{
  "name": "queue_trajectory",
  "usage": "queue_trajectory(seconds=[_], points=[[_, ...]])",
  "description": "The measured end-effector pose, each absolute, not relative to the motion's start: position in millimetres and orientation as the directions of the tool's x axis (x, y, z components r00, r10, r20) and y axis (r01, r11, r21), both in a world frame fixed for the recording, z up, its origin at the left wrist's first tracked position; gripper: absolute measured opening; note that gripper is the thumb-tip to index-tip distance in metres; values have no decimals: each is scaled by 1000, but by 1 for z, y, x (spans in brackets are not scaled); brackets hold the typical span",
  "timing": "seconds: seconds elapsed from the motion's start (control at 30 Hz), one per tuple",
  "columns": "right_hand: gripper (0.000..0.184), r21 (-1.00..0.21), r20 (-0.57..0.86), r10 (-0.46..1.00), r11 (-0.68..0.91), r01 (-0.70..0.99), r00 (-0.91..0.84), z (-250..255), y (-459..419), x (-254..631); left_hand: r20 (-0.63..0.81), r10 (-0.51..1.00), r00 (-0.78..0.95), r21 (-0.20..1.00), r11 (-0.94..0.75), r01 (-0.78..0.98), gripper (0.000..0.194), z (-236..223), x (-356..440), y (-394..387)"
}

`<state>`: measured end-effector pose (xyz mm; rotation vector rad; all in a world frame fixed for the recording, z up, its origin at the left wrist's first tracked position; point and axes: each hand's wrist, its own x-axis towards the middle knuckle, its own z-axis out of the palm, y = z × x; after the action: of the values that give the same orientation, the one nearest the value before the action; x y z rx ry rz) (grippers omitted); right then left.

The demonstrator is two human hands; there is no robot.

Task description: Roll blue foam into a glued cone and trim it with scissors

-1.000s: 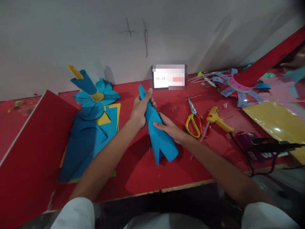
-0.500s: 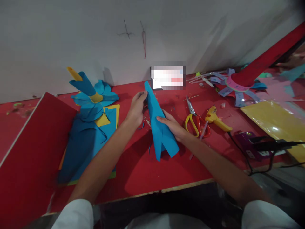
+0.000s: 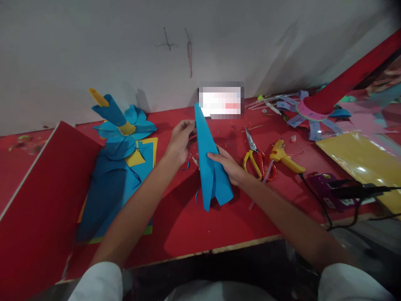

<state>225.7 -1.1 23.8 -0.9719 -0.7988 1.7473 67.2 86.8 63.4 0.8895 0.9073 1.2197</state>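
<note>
A sheet of blue paper (image 3: 206,163) is rolled into a narrow cone above the table, its tip pointing to the wall and its wide, split end toward me. My right hand (image 3: 228,164) grips the cone's right side, thumb on top and the other fingers hidden beneath. At the upper left edge, my left hand (image 3: 181,140) has its fingers curled and pinched against the paper near the tip. To the right lie scissors (image 3: 253,152) with yellow and red handles and a yellow glue gun (image 3: 285,156) with a clear glue stick.
A blue paper flower (image 3: 125,125) with a rolled centre stands left, by stacked blue sheets (image 3: 115,196) and a red board (image 3: 40,200). A lit screen (image 3: 221,100) leans on the wall. At right are a purple box (image 3: 326,192), black cables and a yellow packet (image 3: 363,163).
The cone has turned slightly, its tip swinging right and away. The split at its wide end looks narrower. My left fingers have shifted slightly right along with the edge.
</note>
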Motion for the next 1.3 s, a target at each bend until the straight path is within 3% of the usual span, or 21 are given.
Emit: queue_trajectory(seconds=[0.27, 0.5, 0.7, 0.97, 1.3], points=[[57, -818, -240, 918, -366, -444, -316, 21, 0, 228, -93, 982, 165, 913, 150, -380, 24, 70, 72, 79], [60, -792, -252, 883, -423, -440, -396, 24, -2, 229, -99, 935, 340, 896, 232, -378, 35, 84, 76, 67], [57, -797, -226, 873, -420, -433, -431, 26, -2, 230, -86, 916, 391, 906, 235, -351, 46, 85, 73, 66], [60, -804, -237, 873, -423, -419, -427, 29, -3, 229, -70, 938, 339, 935, 180, -307, 40, 86, 73, 69], [72, -796, -125, 873, -372, -478, -471, 30, -4, 230, -7, 949, 315, 977, 74, -200, 29, 90, 60, 80]])
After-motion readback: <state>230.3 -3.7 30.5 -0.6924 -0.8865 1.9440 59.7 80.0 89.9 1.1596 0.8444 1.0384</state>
